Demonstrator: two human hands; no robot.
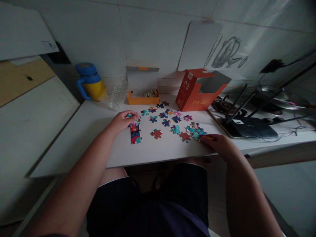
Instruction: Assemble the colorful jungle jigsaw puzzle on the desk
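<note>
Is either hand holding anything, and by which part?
Cannot tell: left hand at the far end of the puzzle strip, right hand at the clustered pieces.

A bare strip of table (168, 152) lies open at the near centre, between the left forearm (92, 156) and right hand (218, 144). Puzzle pieces (166, 122) obstruct the area beyond. Jug (92, 87), orange box (143, 101) and red box (188, 94) block the far side; a router (253, 128) bounds the right.

A wall of large, pale grey-white tiles with thin brownish grout lines (153, 36) spans the background, bearing a grey picture of a kettle (225, 52) at right. A flat white bench (160, 153) stands before it. At left is a smooth white panel (34, 121). Dim, cool light leaves a faint sheen upper right.
</note>
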